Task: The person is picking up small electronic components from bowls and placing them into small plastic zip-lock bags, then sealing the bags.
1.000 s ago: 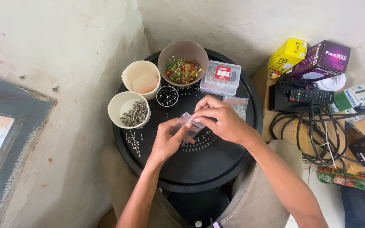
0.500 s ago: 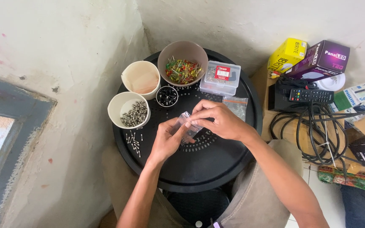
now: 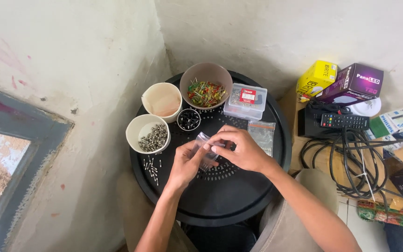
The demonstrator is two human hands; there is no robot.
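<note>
Over a round black tray (image 3: pixel 220 205), the left hand (image 3: pixel 186 161) and right hand (image 3: pixel 239 148) meet, both pinching a small clear plastic bag (image 3: pixel 204 150) — its contents too faint to make out. Loose metal pieces (image 3: pixel 151 166) lie beside the left wrist. Beyond, a white cup (image 3: pixel 145 135) holds more of them; a small black cup (image 3: pixel 188 119) — dark bits; a brown bowl (image 3: pixel 206 86), coloured parts.

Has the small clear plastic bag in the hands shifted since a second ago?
Barely. The small clear plastic bag, pinched by the left hand and right hand, sits slightly nearer the small black cup.
</note>
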